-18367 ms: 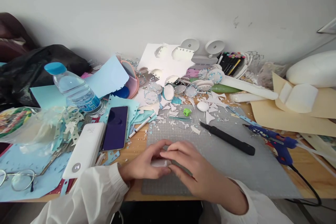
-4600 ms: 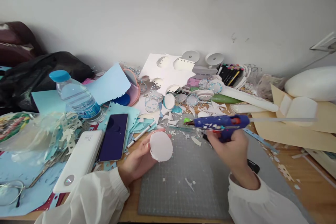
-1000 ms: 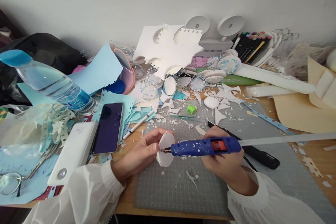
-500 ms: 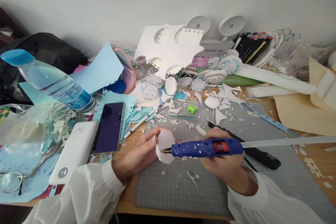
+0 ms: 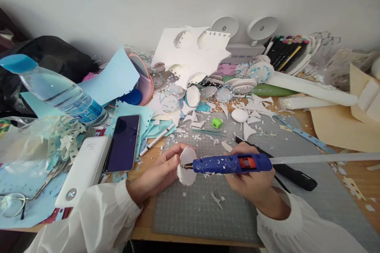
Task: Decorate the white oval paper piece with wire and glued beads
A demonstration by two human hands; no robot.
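Observation:
Between its thumb and fingers, my left hand (image 5: 164,170) holds a white paper disc (image 5: 189,178) tilted on its edge, its rim rough with small scraps. My right hand (image 5: 252,184) is wrapped round a blue glue gun (image 5: 222,165) speckled with white bits; a long glue stick (image 5: 320,159) runs out of its back end to the right. The metal nozzle is at the disc's near face, close to my left thumb; whether it touches cannot be told. Both hands are above the grey cutting mat (image 5: 178,215).
A black craft knife (image 5: 292,176) lies beside my right wrist. A green cube (image 5: 217,123) and paper scraps lie beyond my hands. To the left are a phone (image 5: 123,144), a white power bank (image 5: 86,170) and a water bottle (image 5: 59,89). Decorated discs (image 5: 169,101) are piled behind.
The glue gun and my right hand have shifted slightly left and up, bringing the nozzle nearer the disc's left edge. My left hand stays nearly still.

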